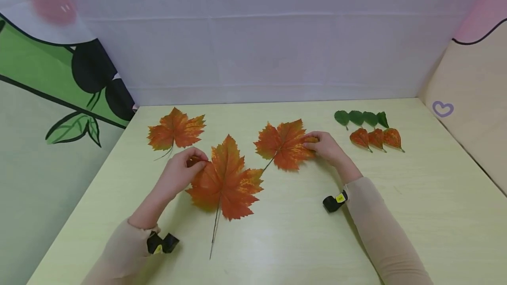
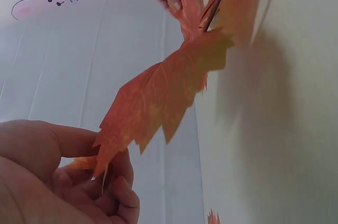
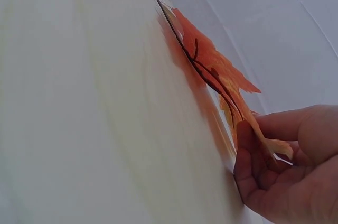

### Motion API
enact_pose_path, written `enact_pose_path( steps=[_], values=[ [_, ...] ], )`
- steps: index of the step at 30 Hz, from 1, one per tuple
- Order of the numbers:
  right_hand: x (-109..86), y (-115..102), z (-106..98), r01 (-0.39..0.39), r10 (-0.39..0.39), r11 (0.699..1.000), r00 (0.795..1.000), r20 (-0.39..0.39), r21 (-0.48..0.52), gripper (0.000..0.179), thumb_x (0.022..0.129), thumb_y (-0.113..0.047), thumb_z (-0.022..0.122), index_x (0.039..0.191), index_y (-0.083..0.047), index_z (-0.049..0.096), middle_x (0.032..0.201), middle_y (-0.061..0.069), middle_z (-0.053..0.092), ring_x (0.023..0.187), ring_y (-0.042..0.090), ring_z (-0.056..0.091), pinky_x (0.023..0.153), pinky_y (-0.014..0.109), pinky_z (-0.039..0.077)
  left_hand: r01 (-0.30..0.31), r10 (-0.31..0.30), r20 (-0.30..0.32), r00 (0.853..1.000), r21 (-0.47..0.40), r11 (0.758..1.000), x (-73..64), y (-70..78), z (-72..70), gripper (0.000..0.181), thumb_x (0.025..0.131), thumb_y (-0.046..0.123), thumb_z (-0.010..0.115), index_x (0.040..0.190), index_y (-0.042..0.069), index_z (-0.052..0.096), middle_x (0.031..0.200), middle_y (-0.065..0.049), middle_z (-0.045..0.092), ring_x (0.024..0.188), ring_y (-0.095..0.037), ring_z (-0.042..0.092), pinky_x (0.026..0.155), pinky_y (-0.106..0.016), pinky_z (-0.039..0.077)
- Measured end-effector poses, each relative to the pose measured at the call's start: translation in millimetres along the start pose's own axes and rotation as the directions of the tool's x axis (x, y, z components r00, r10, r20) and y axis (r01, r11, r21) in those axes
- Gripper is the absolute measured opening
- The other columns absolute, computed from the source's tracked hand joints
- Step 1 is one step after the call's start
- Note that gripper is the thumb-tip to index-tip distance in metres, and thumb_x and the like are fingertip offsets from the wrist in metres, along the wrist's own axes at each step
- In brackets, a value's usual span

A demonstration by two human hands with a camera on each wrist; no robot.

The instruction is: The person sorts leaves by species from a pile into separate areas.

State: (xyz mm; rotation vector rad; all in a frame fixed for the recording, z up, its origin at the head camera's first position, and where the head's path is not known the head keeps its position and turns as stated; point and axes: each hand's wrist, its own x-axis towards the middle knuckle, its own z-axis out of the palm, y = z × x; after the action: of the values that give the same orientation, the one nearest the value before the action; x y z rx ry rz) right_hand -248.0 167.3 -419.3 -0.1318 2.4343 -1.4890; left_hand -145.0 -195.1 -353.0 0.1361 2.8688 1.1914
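Between thumb and fingers, my left hand point(image 1: 184, 168) pinches the left edge of a large orange maple leaf point(image 1: 227, 179) with a long thin stem. In the left wrist view that leaf point(image 2: 158, 94) is raised off the table, its shadow beside it. My right hand point(image 1: 322, 146) pinches the right edge of a second orange maple leaf point(image 1: 283, 146), whose stem runs down toward the first leaf. The right wrist view shows this leaf point(image 3: 211, 63) close over the table, with the fingers curled at its edge. A third maple leaf point(image 1: 174, 129) lies at the back left.
Several small green leaves point(image 1: 356, 118) lie in a row at the back right, with three small orange leaves point(image 1: 376, 138) in front of them. The pale table point(image 1: 285, 241) meets a white cloth wall point(image 1: 269, 56) behind. Black cameras point(image 1: 334, 201) are on both wrists.
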Motion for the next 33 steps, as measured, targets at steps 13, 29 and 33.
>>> enact_pose_path(
  steps=[13, 29, 33],
  values=[
    [0.2, 0, 0, 0.003, -0.003, 1.000, 1.000, -0.005, -0.012, 0.030, 0.092, -0.011, 0.051, 0.120, 0.001, 0.054, 0.091, 0.007, 0.049, 0.053, 0.006, 0.034, 0.053, 0.022, 0.034, 0.122, -0.133, -0.050, 0.990, -0.181, 0.976, 63.0, 3.5, -19.3, 0.023, 0.092, 0.013, 0.053, 0.111, 0.001, 0.057, 0.103, -0.011, 0.055, 0.081, -0.017, 0.051, 0.066, -0.016, 0.045],
    [3.1, 2, -1, 0.014, -0.014, 1.000, 1.000, -0.001, -0.024, 0.031, 0.092, -0.010, 0.051, 0.121, 0.001, 0.053, 0.105, 0.012, 0.051, 0.065, 0.010, 0.039, 0.058, 0.022, 0.035, 0.228, -0.269, -0.062, 0.961, -0.372, 0.900, 139.3, 0.3, -19.9, 0.028, 0.094, 0.014, 0.049, 0.118, 0.000, 0.052, 0.102, -0.001, 0.049, 0.080, -0.010, 0.046, 0.069, -0.019, 0.040],
    [4.2, 3, 0, 0.013, -0.014, 1.000, 1.000, -0.004, -0.021, 0.031, 0.092, -0.011, 0.052, 0.121, 0.001, 0.053, 0.105, 0.012, 0.051, 0.065, 0.011, 0.038, 0.057, 0.022, 0.035, 0.226, -0.292, -0.119, 0.949, -0.387, 0.894, 152.3, -8.3, -15.7, 0.027, 0.093, 0.012, 0.050, 0.117, 0.000, 0.054, 0.105, -0.003, 0.050, 0.084, -0.012, 0.046, 0.073, -0.022, 0.041]
  ],
)
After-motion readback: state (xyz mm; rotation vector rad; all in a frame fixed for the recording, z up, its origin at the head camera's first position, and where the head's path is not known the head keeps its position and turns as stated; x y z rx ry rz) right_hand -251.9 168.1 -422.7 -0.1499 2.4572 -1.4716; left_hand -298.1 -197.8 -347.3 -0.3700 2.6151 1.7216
